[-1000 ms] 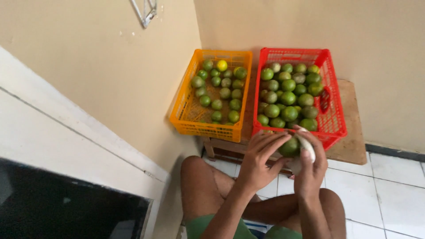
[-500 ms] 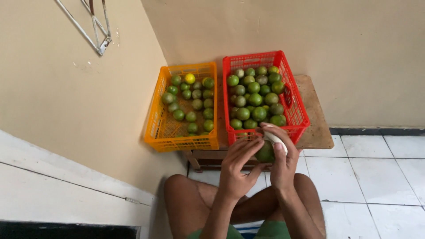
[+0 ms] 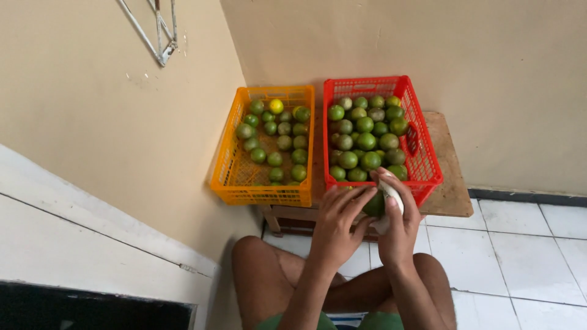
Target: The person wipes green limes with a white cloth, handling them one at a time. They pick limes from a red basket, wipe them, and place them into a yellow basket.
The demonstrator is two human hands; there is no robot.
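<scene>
**Wiping a green fruit over the crates**

Head view: I am sitting on the tiled floor (image 3: 526, 244) with my bare knees drawn up, facing a low wooden table (image 3: 449, 183) pushed into the corner of the room. I am holding one green citrus fruit (image 3: 374, 205) between both hands, just in front of the near rim of the red crate (image 3: 422, 153), so that it is staying close to where the other fruit is lying. My left hand (image 3: 338, 223) is cupping the fruit from the left side, fingers spread and curled against it to steady it. My right hand (image 3: 398, 226) is closing around the fruit's other side with a white cloth (image 3: 391, 198) pressed to the skin, the cloth sitting between palm and peel.

The red crate is holding a dense heap of green fruit; the orange crate (image 3: 229, 177) just beside it on the left is holding a sparser layer, one fruit there being yellow (image 3: 276, 106).

Most of the held fruit is being covered by my fingers and the cloth, so I cannot tell its condition. How the cloth is folded is hard to make out. The table's legs are hiding behind my hands and knees, and a metal frame (image 3: 160, 36) on the wall is cut off at the top edge.
</scene>
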